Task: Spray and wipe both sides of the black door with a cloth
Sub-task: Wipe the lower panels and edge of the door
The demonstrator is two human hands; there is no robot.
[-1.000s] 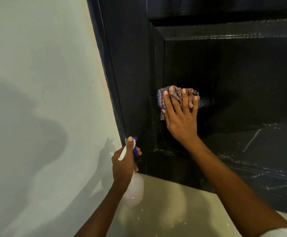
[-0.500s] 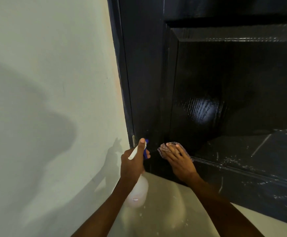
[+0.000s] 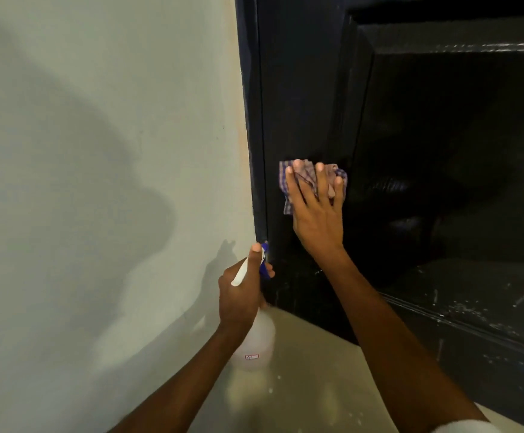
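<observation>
Glossy black paint covers the door, whose recessed panel is framed by stepped mouldings; pale streaks and specks are scattered over its lower rail, and faint wood grain is caught by the light. A crumpled checked cloth, purple and white, is pressed flat against the door's left stile by the right hand, its fingers straight and spread over the fabric, none curled round it. A translucent white plastic spray bottle, rounded in body with a small label, is gripped at the neck by the left hand, the thumb laid along its white trigger head and a blue nozzle pointing at the door's edge. To the left, a matte pale wall is crossed by soft shadows, and a smooth cream floor is dotted with white flecks. Compared with half a second earlier, the cloth and right hand have been carried up from the bottom corner of the panel to mid-height on the stile, while the bottle has been kept in almost the same place.
</observation>
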